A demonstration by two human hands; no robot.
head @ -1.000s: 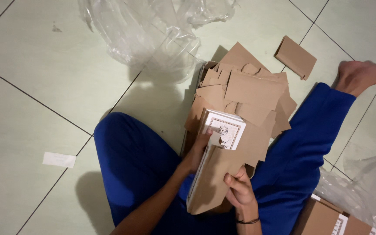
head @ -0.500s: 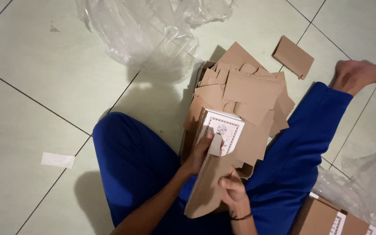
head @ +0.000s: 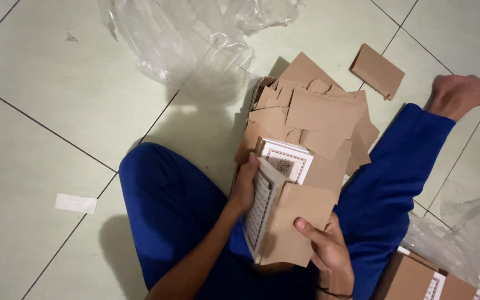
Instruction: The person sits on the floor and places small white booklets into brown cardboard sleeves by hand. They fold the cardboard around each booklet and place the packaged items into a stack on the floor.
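Right hand (head: pixel 329 253) pinches the brown cardboard sleeve (head: pixel 295 225); left hand (head: pixel 246 186) grips the white patterned book (head: pixel 270 191).
Book sits partly inside the sleeve, lower centre of frame, loose sleeves (head: pixel 312 114) piled above.

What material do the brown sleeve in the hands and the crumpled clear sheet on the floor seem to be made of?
Brown sleeve: probably thin matte cardboard; it keeps flat panels and sharp folds. Clear sheet: apparently thin glossy plastic film; floor tiles show through its shiny wrinkles.
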